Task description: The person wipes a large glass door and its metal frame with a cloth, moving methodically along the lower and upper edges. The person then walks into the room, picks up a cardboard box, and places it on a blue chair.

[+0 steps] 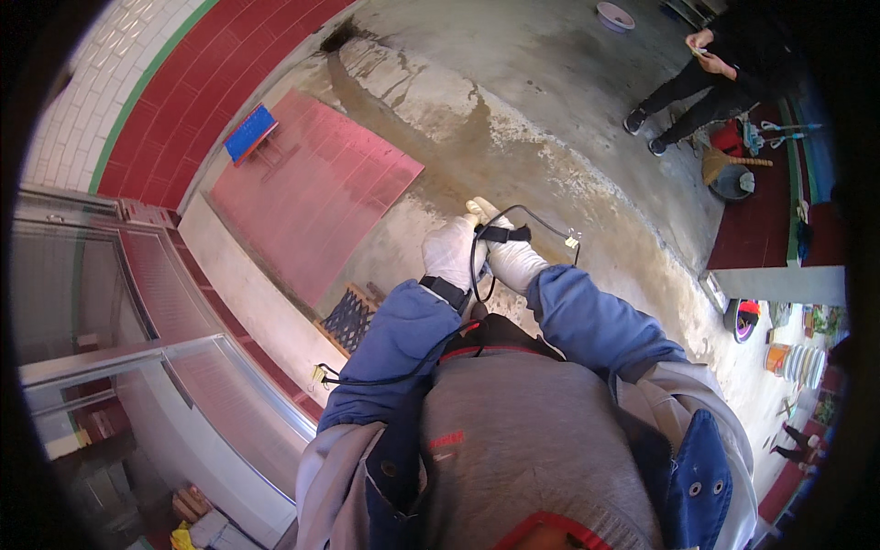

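My left hand (450, 249) wears a white glove and is raised before my chest, against my right hand (512, 262), which is gloved the same way. A black strap (505, 234) lies across the back of my right hand, its loose end sticking out to the right. The left fingers are beside this strap, but whether they grip it is hidden. Around both hands loops a thin black cable (473, 265), with a pale yellow clip (571, 242) on its right part. Another black band (445, 291) circles my left wrist. A second cable (395, 380) runs along my left sleeve to another clip (318, 373).
Red tiles (330, 172) cover part of the wet concrete floor, with a blue-topped stool (251, 134) on them. A wooden-framed crate (349, 313) stands by my left elbow. At upper right a person (715, 82) stands near a broom (718, 165) and a dark bucket (730, 184). Glazed doors (227, 412) are at left.
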### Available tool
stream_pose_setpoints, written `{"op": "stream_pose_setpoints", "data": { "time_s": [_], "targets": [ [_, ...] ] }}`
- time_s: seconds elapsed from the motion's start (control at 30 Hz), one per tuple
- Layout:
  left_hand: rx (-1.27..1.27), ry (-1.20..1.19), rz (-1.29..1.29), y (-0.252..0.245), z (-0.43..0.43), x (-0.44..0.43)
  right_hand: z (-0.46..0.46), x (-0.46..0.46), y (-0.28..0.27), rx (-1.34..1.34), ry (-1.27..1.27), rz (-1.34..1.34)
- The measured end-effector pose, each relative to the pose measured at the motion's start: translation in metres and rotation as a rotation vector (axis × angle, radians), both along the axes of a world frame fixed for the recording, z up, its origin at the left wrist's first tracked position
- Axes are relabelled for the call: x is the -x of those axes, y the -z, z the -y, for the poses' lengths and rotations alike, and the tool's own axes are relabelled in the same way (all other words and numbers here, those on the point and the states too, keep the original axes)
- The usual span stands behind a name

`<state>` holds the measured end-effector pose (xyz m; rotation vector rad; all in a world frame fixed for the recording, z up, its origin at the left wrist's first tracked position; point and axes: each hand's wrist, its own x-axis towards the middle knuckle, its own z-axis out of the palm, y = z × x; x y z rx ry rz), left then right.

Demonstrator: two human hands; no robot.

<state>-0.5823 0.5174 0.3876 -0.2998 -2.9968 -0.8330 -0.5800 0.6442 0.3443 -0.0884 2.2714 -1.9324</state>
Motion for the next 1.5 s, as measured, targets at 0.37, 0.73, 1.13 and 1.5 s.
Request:
{"op": "stream_pose_setpoints", "data": {
  "time_s": [0.37,0.73,1.13,1.5],
  "targets": [
    [-0.036,-0.307,0.153,0.037,0.083,0.004,0.031,0.01,-0.01,-0.355,-0.632,-0.306],
    [0.089,-0.51,0.126,0.086,0.233,-0.035,0.09,0.107,-0.012,-0.132,-0.53,-0.108],
    [0.222,-1.133,0.227,0.037,0.394,-0.043,0.079,0.198,0.042,-0.568,-0.445,0.128],
    [0.136,-1.649,-0.033,0.02,0.441,-0.015,0.203,0.359,0.095,-0.351,-0.658,0.023]
  ]
}}
